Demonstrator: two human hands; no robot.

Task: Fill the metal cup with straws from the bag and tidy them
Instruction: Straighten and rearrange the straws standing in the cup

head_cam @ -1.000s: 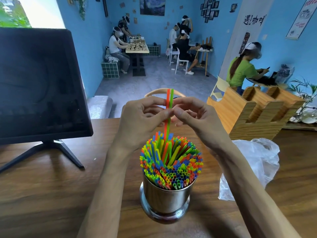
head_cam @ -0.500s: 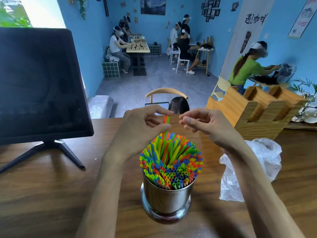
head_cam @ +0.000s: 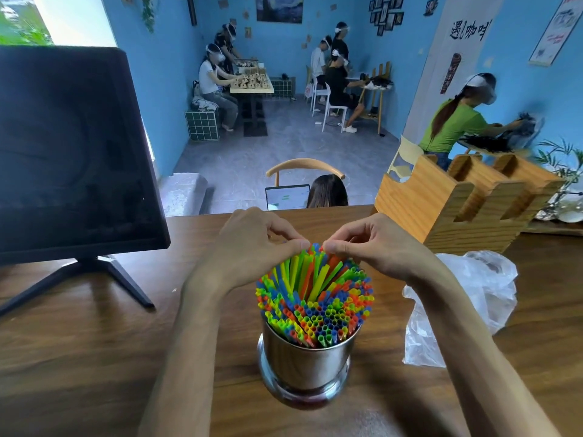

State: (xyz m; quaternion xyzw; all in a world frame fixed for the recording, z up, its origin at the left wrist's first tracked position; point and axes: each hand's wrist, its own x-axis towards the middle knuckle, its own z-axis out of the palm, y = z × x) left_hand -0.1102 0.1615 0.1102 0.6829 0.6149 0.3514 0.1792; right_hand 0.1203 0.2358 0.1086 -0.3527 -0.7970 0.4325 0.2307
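The far tips of the straws (head_cam: 315,298) were pinched by the left hand (head_cam: 252,244) and right hand (head_cam: 375,244). The metal cup (head_cam: 306,361) was seen below both hands, the bag (head_cam: 467,307) beside the right wrist.

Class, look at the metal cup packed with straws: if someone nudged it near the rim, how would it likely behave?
The metal cup probably resists tipping a little, since it stands on a wider base. Still, the straws fan out well above its rim, so a high push might topple it. Its shiny wall looks smooth, so it may slide on the wooden table.
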